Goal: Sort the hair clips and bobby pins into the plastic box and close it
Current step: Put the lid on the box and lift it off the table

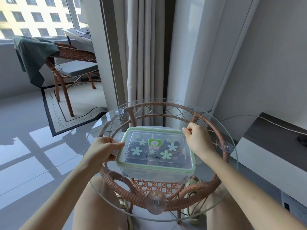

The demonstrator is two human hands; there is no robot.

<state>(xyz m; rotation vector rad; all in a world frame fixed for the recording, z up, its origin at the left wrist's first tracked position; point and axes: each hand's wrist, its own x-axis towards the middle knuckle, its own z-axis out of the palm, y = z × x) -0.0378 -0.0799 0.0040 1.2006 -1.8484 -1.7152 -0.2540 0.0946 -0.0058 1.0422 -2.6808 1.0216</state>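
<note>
Hands at both ends of the plastic box (149, 173): left hand (103, 150) gripping the clear latch flap (118, 138) on the box's left side, thumb laid over the top, fingers curled underneath. Right hand (195, 138) up at the far right corner, fingers curled in, pinching the lid (157, 161) edge there, can't tell whether on the rim itself or a latch. Lid sitting flat on the box, green seal all round, flower stickers and a little green bear in the middle. Box parked near the middle of the round glass tabletop (216, 188), over a rattan frame (116, 185), suction cup (156, 202) under the near edge. Through the lid: dark hair clips (178, 145) in the right section, thin dark bobby pins (131, 147) in the left, divider between. Right-side flap (198, 160) sticking out, not folded down. Off to the back left, rattan chair (73, 67) with a green cloth (34, 53) draped over it; beige curtain (146, 55) right behind the table.
</note>
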